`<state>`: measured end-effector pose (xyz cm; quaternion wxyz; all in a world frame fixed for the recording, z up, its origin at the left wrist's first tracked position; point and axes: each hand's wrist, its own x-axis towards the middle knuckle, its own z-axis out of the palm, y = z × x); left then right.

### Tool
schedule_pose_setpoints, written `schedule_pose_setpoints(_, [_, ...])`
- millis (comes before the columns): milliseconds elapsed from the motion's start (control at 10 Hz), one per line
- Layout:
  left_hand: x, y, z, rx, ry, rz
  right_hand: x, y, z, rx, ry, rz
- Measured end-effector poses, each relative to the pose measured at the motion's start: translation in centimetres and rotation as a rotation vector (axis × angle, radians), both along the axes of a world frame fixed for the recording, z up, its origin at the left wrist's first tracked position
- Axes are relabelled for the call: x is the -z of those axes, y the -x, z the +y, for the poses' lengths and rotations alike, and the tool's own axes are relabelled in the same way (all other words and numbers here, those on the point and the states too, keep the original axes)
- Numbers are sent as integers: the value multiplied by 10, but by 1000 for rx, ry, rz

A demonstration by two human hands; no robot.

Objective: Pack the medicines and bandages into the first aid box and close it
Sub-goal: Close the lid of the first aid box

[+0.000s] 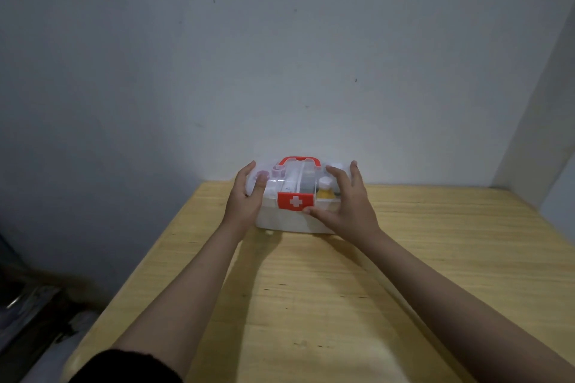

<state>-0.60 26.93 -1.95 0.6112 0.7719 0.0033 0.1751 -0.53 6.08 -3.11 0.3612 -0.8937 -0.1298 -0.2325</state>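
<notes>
A white first aid box (280,221) stands at the far end of the wooden table. It has a clear lid (295,177), a red handle (300,160) and a red latch with a white cross (295,201). Through the lid I see bottles and a yellow item (325,193). My left hand (245,196) lies on the lid's left end, fingers spread over it. My right hand (342,199) covers the lid's right end, its thumb touching the lower right corner of the red latch. The lid sits down on the box.
The wooden table (311,289) runs from me to the grey wall (280,71). Its left edge drops to a dark floor area with cluttered objects (31,305). A wall corner stands at the right.
</notes>
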Motion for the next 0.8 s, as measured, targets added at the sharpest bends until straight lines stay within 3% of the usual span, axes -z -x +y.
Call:
schedule_pose_setpoints(400, [-2,-41,-21,10,20,73,-3,-52,-17,-18,-39,74])
schedule_pose_setpoints(500, [-7,-42,-26,-34,3,100,-10,-49,-14,-12,8,132])
schedule_pose_setpoints(600, [-16,-30,-36,-220,-40,84,-23,-35,-19,9,135,235])
schedule_pose_setpoints(700, [-46,-6,-47,-293,94,-24,-62,8,-25,3,-75,118])
schedule_pose_setpoints(800, [-59,34,-33,-311,172,-215,-128,66,-52,75,-542,-368])
